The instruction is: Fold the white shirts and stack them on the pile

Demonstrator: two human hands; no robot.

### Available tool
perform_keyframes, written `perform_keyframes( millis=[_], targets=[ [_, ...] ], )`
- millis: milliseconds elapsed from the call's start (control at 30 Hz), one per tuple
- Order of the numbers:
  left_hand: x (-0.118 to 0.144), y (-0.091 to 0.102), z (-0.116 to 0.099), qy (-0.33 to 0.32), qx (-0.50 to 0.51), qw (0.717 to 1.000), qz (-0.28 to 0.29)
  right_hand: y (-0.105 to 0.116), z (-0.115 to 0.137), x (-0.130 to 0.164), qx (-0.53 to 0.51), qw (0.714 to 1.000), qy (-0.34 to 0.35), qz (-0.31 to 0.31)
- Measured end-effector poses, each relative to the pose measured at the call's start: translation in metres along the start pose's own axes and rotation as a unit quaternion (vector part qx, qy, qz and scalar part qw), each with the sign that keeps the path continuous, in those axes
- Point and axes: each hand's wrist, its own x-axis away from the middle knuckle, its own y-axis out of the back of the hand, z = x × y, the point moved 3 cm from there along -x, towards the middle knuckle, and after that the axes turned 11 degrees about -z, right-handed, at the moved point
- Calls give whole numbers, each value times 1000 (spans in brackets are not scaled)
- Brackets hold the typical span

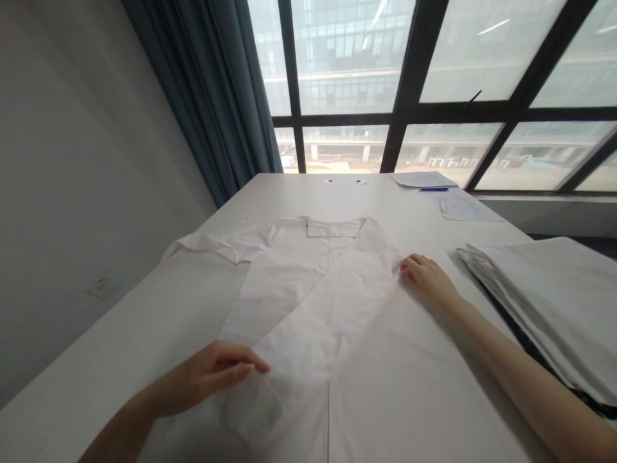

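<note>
- The white desk carries a white shirt, spread flat near its front edge.
- The shirt looks light, soft and limp; its folded edges seem best for holding.
- Right hand presses the fold, fingers flat.
- Left hand pinches a sleeve edge, fingers narrow.

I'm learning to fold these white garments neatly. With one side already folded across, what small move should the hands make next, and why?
Probably smooth the folded panel flat. The left hand pinches the lower edge of the white garment, the right hand presses its right fold edge near the shoulder, and the folded-over fabric between them looks faintly rippled. The left sleeve lies spread out, likely the fold after that.
</note>
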Motion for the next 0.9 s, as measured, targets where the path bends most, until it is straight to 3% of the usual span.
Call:
perform_keyframes(
  millis=[167, 333, 433, 500, 567, 667, 733, 900],
  targets=[
    [-16, -5, -1, -27, 14, 999, -36, 2, -6, -3, -26, 1000, -1, -15],
    [-17, -6, -3, -25, 76, 989, -126, 7, -19, 1, -53, 994, -61, -71],
    [-17, -13, 6, -4, 26, 990, -141, 2, -27, 6, -88, 990, -84, -64],
    [-18, -19, 14, -27, -48, 983, -177, -2, -32, 7, -115, 987, -97, -51],
    [-17, -26, 18, -90, -143, 953, -253, -6, -37, 7, -131, 983, -120, -50],
    [-8, -44, 11, -195, -272, 876, -347, -10, -46, 4, -133, 975, -171, -56],
    [0, -61, 0, -245, -313, 852, -340, -13, -49, 1, -128, 970, -201, -51],
    [9, -102, -19, -274, -336, 862, -265, -18, -47, -2, -98, 969, -226, -30]
  ],
)
